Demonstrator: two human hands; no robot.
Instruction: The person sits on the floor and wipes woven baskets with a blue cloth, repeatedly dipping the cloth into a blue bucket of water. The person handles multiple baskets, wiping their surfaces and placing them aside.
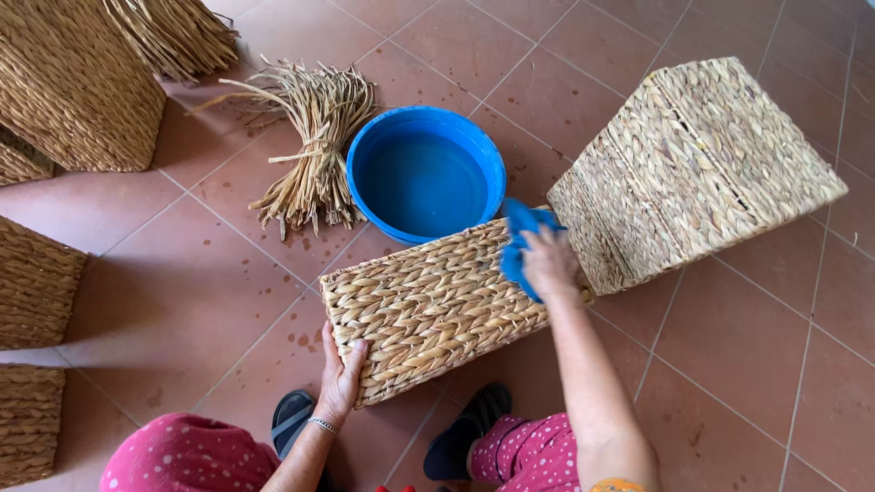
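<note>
Under my right hand [550, 264] a bunched blue cloth [518, 246] is pressed against the upper far edge of the woven basket [428, 305], the grip closed down on the cloth. My left hand [341, 375] wraps the near lower corner of the same basket, thumb on the face and fingers curled round its edge, so that grip is closed on the basket too. It lies on its side on the tiled floor [747, 364], just ahead of my knees

I judge it light for its bulk and fairly stiff: the plaited fibre looks dry and rough, so it should not slip, though the weave could give a little if squeezed mid-panel. Corners and edges look like the best places to take hold, where the braiding seems firmest

Just beyond it stands a blue basin [426, 173] holding water, touching or nearly touching the far edge. A second basket [693, 169] sits tilted to the right, its corner meeting the first. A bundle of dried fibre [314, 150] lies left of the basin, and more baskets [68, 87] line the left side
</note>
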